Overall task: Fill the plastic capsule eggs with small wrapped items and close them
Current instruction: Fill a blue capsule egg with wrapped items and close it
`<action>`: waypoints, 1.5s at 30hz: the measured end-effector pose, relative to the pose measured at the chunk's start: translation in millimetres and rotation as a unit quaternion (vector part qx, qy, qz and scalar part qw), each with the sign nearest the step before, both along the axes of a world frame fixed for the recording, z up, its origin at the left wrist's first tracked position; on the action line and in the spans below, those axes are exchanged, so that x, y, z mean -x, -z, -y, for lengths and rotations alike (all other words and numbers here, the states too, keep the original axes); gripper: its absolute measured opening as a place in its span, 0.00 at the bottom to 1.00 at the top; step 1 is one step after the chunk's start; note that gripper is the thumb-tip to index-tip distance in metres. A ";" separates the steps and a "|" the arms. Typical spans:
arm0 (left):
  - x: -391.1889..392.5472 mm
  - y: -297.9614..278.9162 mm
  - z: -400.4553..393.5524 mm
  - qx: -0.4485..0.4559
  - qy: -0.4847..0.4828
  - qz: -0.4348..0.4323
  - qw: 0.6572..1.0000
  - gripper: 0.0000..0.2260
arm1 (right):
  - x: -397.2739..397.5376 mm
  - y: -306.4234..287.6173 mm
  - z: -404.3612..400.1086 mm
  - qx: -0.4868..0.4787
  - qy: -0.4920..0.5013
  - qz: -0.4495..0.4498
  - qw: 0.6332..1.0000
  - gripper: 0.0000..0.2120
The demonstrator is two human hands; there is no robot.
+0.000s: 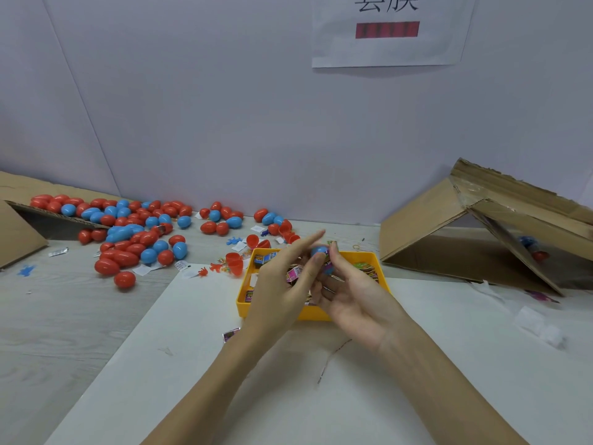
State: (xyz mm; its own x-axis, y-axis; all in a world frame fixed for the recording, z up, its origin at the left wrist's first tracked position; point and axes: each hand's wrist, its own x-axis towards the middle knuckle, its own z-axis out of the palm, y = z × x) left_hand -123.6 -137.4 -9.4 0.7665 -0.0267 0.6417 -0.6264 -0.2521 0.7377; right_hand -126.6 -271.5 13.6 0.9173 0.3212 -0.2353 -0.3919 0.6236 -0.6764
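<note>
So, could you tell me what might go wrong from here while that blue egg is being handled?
The blue egg sits between both hands' fingertips above the yellow tray; if the grip slips, it may drop among the wrapped items. A wrapper edge could also catch in the seam, and loose egg halves crowd the tray's left side.

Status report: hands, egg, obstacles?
Both hands, left and right, grip blue egg over yellow tray. Egg closure unclear. Nothing in the way.

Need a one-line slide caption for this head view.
Both hands, left hand and right hand, work a blue capsule egg over the yellow tray of wrapped items.
</note>
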 end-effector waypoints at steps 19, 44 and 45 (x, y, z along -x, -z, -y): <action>-3.2 -5.7 -15.9 -0.073 0.027 -0.028 0.997 0.19 | -2.6 4.9 8.1 0.238 0.111 0.199 0.944 0.11; -6.8 -7.5 -21.3 -0.121 -0.041 0.045 0.991 0.17 | -5.7 11.2 5.9 0.222 0.121 0.163 0.954 0.09; -6.5 -7.9 -21.5 -0.124 -0.038 0.048 0.990 0.18 | -5.8 10.8 6.4 0.206 0.117 0.152 0.960 0.10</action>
State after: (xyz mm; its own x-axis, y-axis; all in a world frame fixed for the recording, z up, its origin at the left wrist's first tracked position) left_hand -117.2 -115.9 -1.5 0.7076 -0.1376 0.6931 -0.6633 -0.4675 0.5844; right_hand -120.8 -277.9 2.8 0.9994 0.0352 -0.0075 -0.0186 0.3257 -0.9453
